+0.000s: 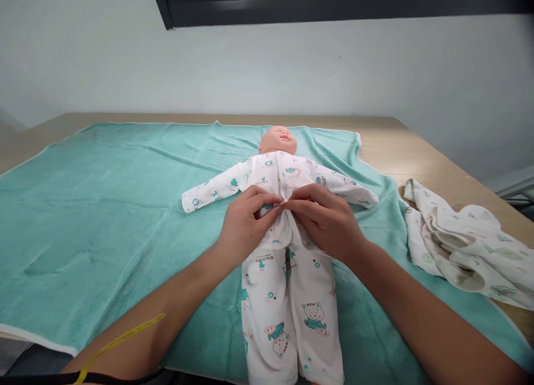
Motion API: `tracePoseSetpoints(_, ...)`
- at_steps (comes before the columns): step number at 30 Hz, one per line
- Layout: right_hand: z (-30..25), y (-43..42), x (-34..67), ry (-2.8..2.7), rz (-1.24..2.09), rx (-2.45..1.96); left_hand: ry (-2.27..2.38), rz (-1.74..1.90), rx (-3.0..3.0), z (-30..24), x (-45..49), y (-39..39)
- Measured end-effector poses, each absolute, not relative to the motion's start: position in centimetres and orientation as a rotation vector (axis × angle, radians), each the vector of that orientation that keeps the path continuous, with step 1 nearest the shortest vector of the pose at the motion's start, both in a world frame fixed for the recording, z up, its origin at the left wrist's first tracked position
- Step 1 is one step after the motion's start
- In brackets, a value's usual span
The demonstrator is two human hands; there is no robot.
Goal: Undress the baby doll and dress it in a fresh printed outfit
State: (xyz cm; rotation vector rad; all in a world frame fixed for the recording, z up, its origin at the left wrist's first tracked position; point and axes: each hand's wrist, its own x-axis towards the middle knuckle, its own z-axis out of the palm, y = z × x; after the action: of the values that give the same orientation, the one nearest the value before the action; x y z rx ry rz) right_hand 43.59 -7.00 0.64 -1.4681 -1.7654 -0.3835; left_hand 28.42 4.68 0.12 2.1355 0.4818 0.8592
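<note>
A baby doll (278, 140) lies on its back on a teal towel (104, 196), head towards the wall. It wears a white printed top (271, 176) and matching trousers (292, 312). My left hand (246, 223) and my right hand (323, 218) meet over the doll's belly. Both pinch the front edges of the top with fingers closed, fingertips touching at the middle seam. The doll's sleeves stretch out to either side.
The towel covers most of a wooden table (396, 146). A crumpled white printed cloth (463, 243) lies at the table's right side. A pale wall stands behind the table. A yellow strip (120, 337) crosses my left forearm.
</note>
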Motion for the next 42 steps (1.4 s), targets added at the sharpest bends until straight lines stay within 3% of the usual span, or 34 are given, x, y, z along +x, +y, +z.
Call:
tracePoseSetpoints(18, 0.5, -7.8, 44.2, -1.718, -0.529, -1.437, 0.408, 1.02, 2.296, -0.3, 28.2, 5.1)
tracePoseSetpoints(27, 0.7, -8.7, 46.1, -1.699, -0.597, -1.463, 0.357, 1.409, 2.118, 0.1, 27.8, 6.6)
tracePoseSetpoints(34, 0.2, -8.5, 46.5, -1.389, -0.125, -1.449, 0.53, 1.231, 1.686, -0.2, 27.7, 7.6)
tracePoseSetpoints(38, 0.4, -7.9, 46.5, -1.044, 0.306, -1.428, 0.604, 1.01, 1.595, 1.1, 27.9, 8.2)
tracePoseSetpoints(42, 1.8, -6.8, 46.5, -0.816, 0.521, -1.537, 0.767, 0.831, 1.703, 2.9, 29.6, 9.1)
